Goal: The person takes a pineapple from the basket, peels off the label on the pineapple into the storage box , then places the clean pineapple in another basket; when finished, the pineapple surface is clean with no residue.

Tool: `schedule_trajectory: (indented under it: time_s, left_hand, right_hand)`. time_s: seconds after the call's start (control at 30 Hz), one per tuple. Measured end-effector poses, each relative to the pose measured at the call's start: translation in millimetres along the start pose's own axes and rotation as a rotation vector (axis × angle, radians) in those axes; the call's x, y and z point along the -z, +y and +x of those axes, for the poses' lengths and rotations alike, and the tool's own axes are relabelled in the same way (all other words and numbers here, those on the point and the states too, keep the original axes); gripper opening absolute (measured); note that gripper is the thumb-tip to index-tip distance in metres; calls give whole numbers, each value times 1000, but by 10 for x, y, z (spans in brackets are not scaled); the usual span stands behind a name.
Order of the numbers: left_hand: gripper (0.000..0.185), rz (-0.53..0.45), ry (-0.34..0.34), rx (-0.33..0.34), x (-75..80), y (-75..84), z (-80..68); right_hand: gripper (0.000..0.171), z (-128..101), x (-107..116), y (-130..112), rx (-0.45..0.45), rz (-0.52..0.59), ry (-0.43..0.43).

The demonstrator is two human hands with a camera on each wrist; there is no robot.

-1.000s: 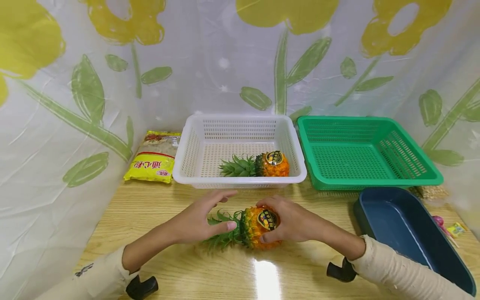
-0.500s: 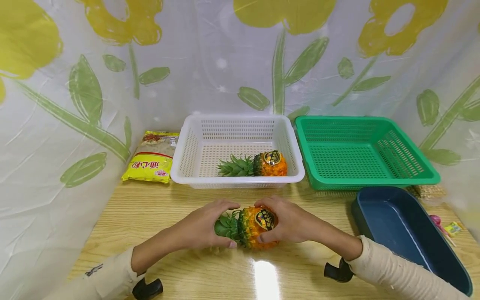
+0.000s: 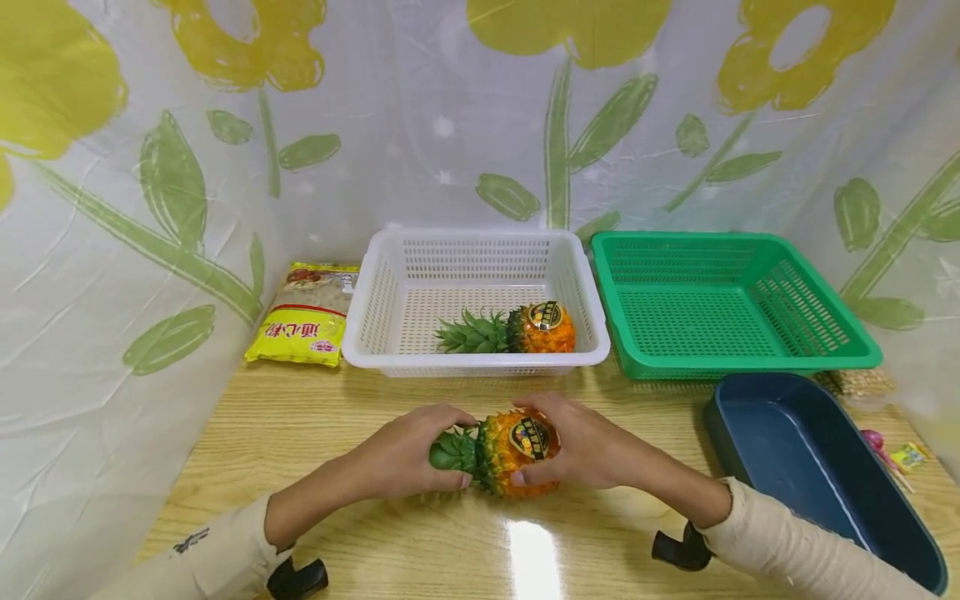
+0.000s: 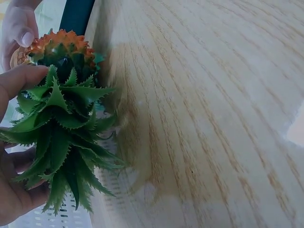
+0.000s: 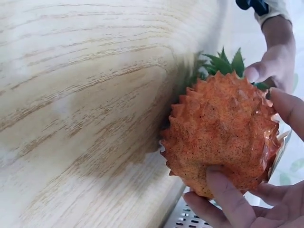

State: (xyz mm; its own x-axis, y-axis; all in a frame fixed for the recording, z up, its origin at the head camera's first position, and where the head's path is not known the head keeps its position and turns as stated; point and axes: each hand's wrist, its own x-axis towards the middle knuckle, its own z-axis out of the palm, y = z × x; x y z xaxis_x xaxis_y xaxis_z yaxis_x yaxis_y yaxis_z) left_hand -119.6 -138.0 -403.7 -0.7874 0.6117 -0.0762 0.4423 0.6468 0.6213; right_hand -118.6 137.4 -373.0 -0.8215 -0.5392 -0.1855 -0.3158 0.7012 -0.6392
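A pineapple (image 3: 517,454) with an orange body and a black round label lies on its side on the wooden table, its leaves to the left. My left hand (image 3: 420,450) curls round the green crown (image 4: 61,137), thumb on the near side and fingers on the far side. From the right, my right hand (image 3: 577,442) grips the orange body, with its fingers at the base of the fruit (image 5: 221,133) in the right wrist view. Behind them, a second pineapple (image 3: 547,329) lies in the white basket (image 3: 480,361).
A green basket (image 3: 750,364) stands right of the white one. At the right, a dark blue tub (image 3: 795,467) sits near a pink lollipop (image 3: 872,439) and a small yellow packet (image 3: 907,457). A yellow food bag (image 3: 300,325) lies left of the white basket. A flowered curtain hangs behind.
My left hand has moved right and closed round the pineapple's leaves. The right hand stays on the body, and the pineapple has hardly moved.
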Motion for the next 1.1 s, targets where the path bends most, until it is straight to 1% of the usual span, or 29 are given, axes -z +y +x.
schedule_trajectory:
  time_s: [0.27,0.4,0.47,0.6,0.67,0.9,1.1]
  left_hand:
    - [61,23,12,-22,-4,14,-7]
    - [61,31,12,-25,-9,15,-8]
    - [60,34,13,-25,-12,9,-7]
    - [59,37,18,-25,-15,1,-6]
    - [59,38,18,-27,-15,-1,-5]
    - [60,39,15,-26,-13,4,-7]
    - [61,37,13,-24,-14,0,-6]
  right_hand:
    - [96,-38,23,5,-25,26,4]
    - [97,-48,46,40,-11,62,-18]
    - [92,-50,55,64,11,101,-34]
    - [75,-55,66,100,51,170,-44]
    - [68,-58,63,109,57,177,-37]
    - [55,-57,45,129,71,197,-19]
    - [44,-48,44,136,55,221,-13]
